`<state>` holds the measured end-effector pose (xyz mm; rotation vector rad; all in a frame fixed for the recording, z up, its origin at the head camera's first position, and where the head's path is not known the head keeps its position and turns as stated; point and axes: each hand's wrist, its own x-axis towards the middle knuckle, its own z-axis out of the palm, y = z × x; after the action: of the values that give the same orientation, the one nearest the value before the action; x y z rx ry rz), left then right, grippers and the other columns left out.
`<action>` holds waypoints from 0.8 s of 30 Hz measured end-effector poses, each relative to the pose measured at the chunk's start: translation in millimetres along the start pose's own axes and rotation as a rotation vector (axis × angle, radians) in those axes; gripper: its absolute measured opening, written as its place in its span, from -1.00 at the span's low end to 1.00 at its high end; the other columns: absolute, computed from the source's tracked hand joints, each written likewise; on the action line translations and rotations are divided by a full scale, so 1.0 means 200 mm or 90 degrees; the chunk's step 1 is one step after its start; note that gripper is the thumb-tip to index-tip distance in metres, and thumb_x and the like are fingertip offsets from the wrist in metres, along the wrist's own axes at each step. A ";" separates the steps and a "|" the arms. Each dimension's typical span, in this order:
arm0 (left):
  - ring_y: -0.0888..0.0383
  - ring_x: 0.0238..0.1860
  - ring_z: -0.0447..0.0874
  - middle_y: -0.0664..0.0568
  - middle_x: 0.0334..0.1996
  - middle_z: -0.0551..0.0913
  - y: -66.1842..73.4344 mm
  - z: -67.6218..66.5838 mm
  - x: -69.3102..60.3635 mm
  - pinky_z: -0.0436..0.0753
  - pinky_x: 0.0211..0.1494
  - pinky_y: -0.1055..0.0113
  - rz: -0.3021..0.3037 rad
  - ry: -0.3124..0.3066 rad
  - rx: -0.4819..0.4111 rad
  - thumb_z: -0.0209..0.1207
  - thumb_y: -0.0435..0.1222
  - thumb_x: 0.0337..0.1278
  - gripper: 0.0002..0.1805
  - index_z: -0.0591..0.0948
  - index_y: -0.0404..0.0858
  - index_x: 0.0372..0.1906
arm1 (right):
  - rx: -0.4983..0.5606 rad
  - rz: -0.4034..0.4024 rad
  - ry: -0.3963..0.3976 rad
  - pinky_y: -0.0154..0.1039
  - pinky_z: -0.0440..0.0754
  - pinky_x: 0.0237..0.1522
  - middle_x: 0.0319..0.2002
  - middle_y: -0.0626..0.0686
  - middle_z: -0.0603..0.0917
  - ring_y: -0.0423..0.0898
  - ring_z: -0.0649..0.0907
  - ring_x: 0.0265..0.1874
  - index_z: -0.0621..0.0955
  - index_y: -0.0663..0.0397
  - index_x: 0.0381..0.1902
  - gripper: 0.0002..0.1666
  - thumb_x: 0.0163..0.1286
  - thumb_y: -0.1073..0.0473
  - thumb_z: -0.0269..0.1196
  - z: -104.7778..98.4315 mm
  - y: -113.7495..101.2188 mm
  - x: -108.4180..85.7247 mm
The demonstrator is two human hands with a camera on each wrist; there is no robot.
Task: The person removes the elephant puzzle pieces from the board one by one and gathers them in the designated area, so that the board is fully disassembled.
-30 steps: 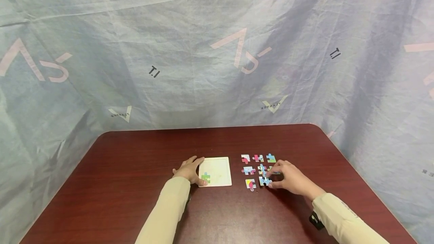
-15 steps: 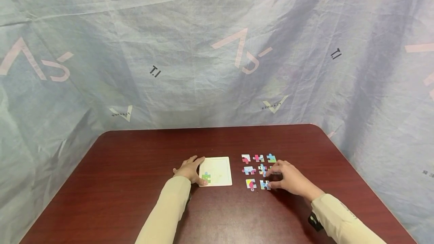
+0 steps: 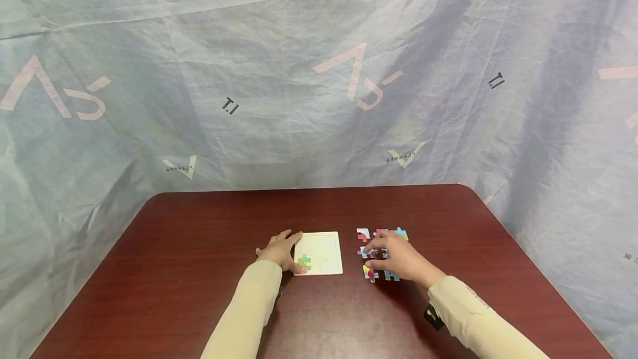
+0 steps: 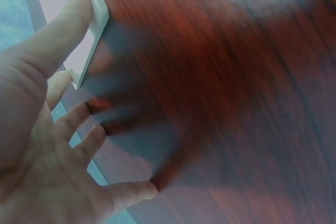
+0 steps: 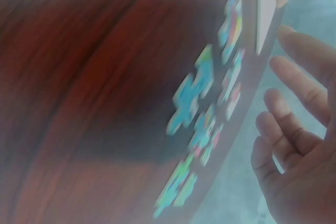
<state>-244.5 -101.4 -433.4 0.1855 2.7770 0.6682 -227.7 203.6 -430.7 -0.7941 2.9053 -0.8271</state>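
Observation:
A square cream puzzle tray (image 3: pixel 326 249) lies on the table, with a green puzzle piece (image 3: pixel 304 263) in its near left corner. My left hand (image 3: pixel 279 252) spans the tray's left side, fingers spread; in the left wrist view the thumb (image 4: pixel 63 32) rests on the tray's top. Over the loose pieces hovers my right hand (image 3: pixel 399 256), its fingers loosely bent and holding nothing. Nearest its thumb is a yellow and pink puzzle piece (image 3: pixel 370 273). A blue puzzle piece (image 3: pixel 391 276) lies beside that one, partly covered by the hand. Several middle pieces are hidden beneath the fingers.
The loose pieces sit in rough rows right of the tray, including a white and red piece (image 3: pixel 363 234) and a blue-green piece (image 3: pixel 402 234) in the far row. A dark red wooden table (image 3: pixel 209 226) bears everything. Grey fabric (image 3: pixel 289 82) hangs behind its far edge.
My right hand has set down the blue puzzle piece in the near row and let go. It has then shifted left toward the yellow and pink piece. My left hand stays at the tray.

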 end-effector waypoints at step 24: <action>-0.24 0.52 0.11 -0.21 0.53 0.20 0.00 0.00 0.03 0.08 0.27 -0.61 0.003 -0.001 0.002 0.57 -0.14 -0.05 0.02 0.33 -0.12 0.55 | -0.036 -0.062 -0.018 0.02 0.58 -0.09 -0.22 0.06 0.65 0.04 0.56 -0.13 0.78 0.08 -0.20 -0.83 0.28 0.17 0.46 0.28 -0.30 0.29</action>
<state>-249.5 -100.6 -434.1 0.1930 2.7762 0.6651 -242.0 103.3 -442.6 -0.9514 2.8971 -0.7360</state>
